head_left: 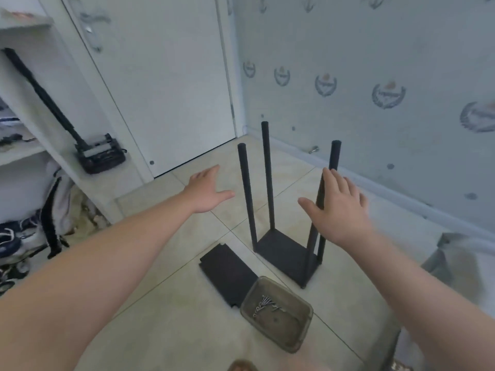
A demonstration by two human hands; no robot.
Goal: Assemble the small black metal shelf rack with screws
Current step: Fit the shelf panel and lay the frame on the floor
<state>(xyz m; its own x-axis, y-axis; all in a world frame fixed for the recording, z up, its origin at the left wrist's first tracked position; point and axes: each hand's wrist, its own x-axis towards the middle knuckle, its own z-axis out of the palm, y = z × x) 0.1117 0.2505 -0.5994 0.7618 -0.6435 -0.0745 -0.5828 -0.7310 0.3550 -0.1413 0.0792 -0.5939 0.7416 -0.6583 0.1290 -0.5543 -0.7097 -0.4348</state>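
Left hand (207, 192) and right hand (338, 207) spread empty; the small black metal four-post rack (284, 250) stands upright between them, nearer the right.

My right hand (338, 207) covers the middle stretch of the rack's two right-hand posts (335, 153), and I cannot tell whether it touches them. The screws (265, 303) in the tray (300, 341) are too small for me to count. The tray's rim hides the near corner of the loose black panel (227, 274). The shoes (10, 245) at left are blurred and run off the edge. A grey shape (455, 263) at right is too smeared to name, and the bottom edge cuts off a brown thing (242, 366).
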